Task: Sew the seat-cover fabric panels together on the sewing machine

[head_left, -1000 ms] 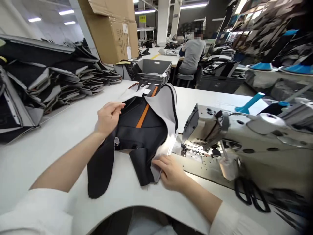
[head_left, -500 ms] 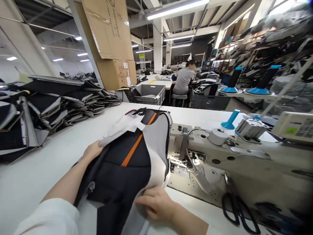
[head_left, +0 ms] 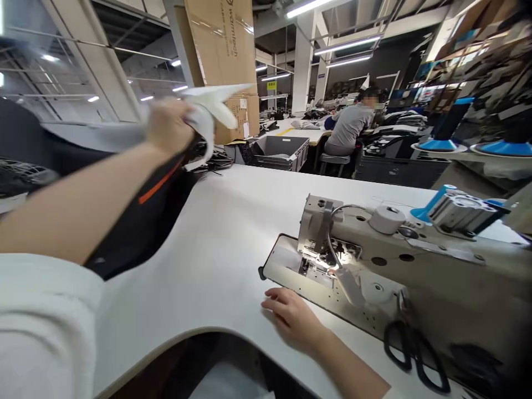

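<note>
My left hand (head_left: 170, 124) is raised at the upper left, its fingers closed on the black fabric piece (head_left: 141, 221) with an orange stripe. White material hangs at its fingertips, and the piece is lifted off the white table (head_left: 199, 244), partly hidden behind my forearm. My right hand (head_left: 293, 318) rests on the table with fingers a little apart and nothing in them, just in front of the sewing machine (head_left: 399, 266). Black-handled scissors (head_left: 411, 343) lie on the machine's bed to its right.
A grey crate (head_left: 282, 152) and a cardboard box (head_left: 224, 55) stand beyond the table. A seated person (head_left: 347, 124) in grey works farther back. Blue-based thread cones (head_left: 446, 127) stand at the right. The table's front edge curves inward.
My left hand has lifted the black piece off the table, up and to the left. My right hand has let go of its edge. The view has turned left to right across the scene.
</note>
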The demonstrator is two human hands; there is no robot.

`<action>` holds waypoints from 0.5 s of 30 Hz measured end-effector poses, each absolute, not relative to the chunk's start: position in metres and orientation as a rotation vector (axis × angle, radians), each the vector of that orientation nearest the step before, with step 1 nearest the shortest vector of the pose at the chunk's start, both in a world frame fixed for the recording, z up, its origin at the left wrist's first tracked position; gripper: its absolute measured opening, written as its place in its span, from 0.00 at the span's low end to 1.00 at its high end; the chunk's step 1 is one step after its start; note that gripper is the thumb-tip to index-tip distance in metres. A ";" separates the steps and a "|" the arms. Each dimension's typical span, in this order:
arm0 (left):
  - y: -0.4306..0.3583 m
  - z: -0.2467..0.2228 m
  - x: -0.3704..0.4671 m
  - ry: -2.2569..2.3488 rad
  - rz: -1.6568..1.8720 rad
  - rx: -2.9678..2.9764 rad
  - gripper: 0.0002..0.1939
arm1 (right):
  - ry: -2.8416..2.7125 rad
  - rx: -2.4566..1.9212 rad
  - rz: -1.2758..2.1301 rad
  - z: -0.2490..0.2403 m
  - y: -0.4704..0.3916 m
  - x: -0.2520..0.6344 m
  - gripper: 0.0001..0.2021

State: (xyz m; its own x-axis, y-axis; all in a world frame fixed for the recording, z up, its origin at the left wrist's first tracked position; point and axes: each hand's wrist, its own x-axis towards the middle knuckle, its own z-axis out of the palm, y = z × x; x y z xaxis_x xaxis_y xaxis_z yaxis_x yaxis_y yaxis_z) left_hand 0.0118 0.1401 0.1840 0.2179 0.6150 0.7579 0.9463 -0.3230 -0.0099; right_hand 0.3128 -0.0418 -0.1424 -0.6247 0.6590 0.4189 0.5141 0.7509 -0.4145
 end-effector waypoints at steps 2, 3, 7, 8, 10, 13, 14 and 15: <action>0.135 0.137 0.032 -1.492 -0.714 -2.134 0.15 | -2.414 -0.870 0.317 -0.142 -0.044 0.313 0.11; 0.128 0.104 0.038 -1.499 -0.623 -2.214 0.14 | -2.426 -0.869 0.309 -0.141 -0.044 0.313 0.11; 0.093 -0.030 0.034 -1.597 -0.371 -2.420 0.16 | -2.462 -0.881 0.297 -0.137 -0.043 0.311 0.12; 0.086 -0.052 0.026 -1.669 -0.358 -2.412 0.18 | -2.473 -0.891 0.297 -0.137 -0.041 0.310 0.13; 0.076 -0.080 0.007 -1.828 -0.365 -2.371 0.21 | -2.506 -0.926 0.283 -0.137 -0.035 0.310 0.14; 0.053 -0.095 -0.018 -2.009 -0.402 -2.347 0.22 | -2.550 -0.951 0.221 -0.144 -0.025 0.313 0.14; 0.040 -0.100 -0.021 -2.038 -0.413 -2.373 0.22 | -2.555 -0.939 0.204 -0.149 -0.021 0.314 0.14; 0.024 -0.109 -0.022 -2.050 -0.421 -2.429 0.20 | -2.556 -0.915 0.188 -0.153 -0.016 0.316 0.14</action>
State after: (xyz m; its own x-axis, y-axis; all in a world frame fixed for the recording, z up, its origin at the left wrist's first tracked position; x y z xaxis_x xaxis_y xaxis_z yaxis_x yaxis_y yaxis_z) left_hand -0.0219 0.0237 -0.1087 0.1488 0.9762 0.1575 0.9593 -0.1812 0.2164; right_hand 0.3160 -0.0157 -0.1532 -0.6969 0.6322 0.3386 0.5758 0.7747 -0.2613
